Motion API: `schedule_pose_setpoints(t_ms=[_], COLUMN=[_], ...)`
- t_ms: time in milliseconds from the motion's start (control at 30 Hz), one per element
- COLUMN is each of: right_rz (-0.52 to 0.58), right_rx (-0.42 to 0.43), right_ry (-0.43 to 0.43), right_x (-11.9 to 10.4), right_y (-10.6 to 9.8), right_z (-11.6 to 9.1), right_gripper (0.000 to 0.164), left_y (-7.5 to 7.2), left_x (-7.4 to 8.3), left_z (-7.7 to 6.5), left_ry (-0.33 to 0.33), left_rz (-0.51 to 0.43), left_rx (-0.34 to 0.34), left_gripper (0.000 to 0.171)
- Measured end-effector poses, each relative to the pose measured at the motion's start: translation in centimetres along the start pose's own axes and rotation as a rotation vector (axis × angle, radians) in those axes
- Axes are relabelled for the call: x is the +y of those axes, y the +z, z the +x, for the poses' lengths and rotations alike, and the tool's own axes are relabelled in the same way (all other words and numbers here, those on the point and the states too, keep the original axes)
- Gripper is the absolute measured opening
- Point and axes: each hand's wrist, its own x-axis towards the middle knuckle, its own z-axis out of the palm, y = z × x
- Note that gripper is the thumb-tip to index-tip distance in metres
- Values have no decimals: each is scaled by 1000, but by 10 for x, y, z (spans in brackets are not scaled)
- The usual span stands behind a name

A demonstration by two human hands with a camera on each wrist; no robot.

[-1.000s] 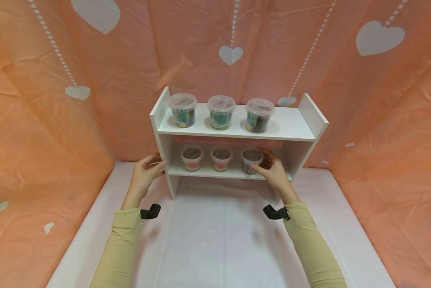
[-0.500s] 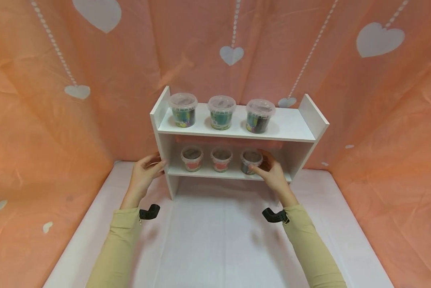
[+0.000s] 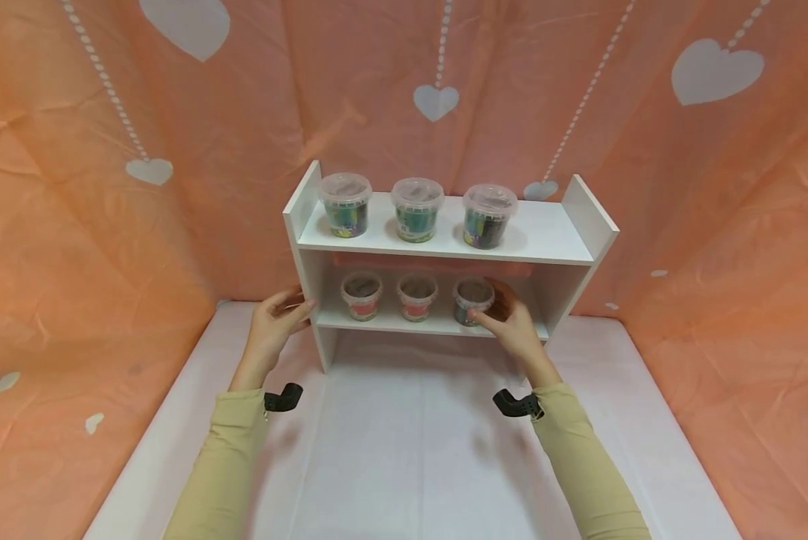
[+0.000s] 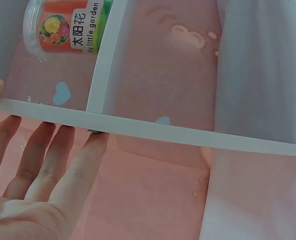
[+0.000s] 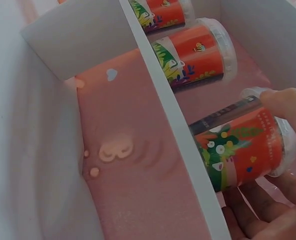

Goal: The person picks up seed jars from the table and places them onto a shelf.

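A white two-tier shelf (image 3: 437, 258) stands at the back of the table. On its lower board are three lidded plastic cups in a row. My right hand (image 3: 515, 322) holds the rightmost cup (image 3: 471, 301), thumb on the near side and fingers around the far side. In the right wrist view that cup (image 5: 245, 150) shows a red label with plants and flowers. The middle cup (image 3: 417, 297) and left cup (image 3: 361, 296) also have red labels. My left hand (image 3: 271, 330) grips the shelf's left side panel (image 4: 148, 127), fingertips against its outer face and thumb over the front edge.
On the upper board stand three larger lidded tubs with green labels: left tub (image 3: 345, 206), middle tub (image 3: 416, 210) and right tub (image 3: 488, 217). A white cloth covers the table (image 3: 376, 450). An orange curtain (image 3: 512, 97) with white hearts hangs behind and at both sides.
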Motion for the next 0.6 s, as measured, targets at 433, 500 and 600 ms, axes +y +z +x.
schedule_pose_setpoints(t_ms=[433, 500, 600], right_rz=[27, 55, 104], right_rx=[2, 9, 25], right_ry=[-12, 4, 9], right_x=[2, 6, 20], right_y=[-4, -6, -9], right_z=[2, 2, 1], right_gripper=[70, 71, 72], left_y=[1, 0, -1], left_x=[-1, -1, -1], left_z=[3, 2, -2], left_ry=[-6, 1, -2], left_rz=[9, 7, 2], left_rx=[6, 6, -4], left_gripper=[53, 53, 52])
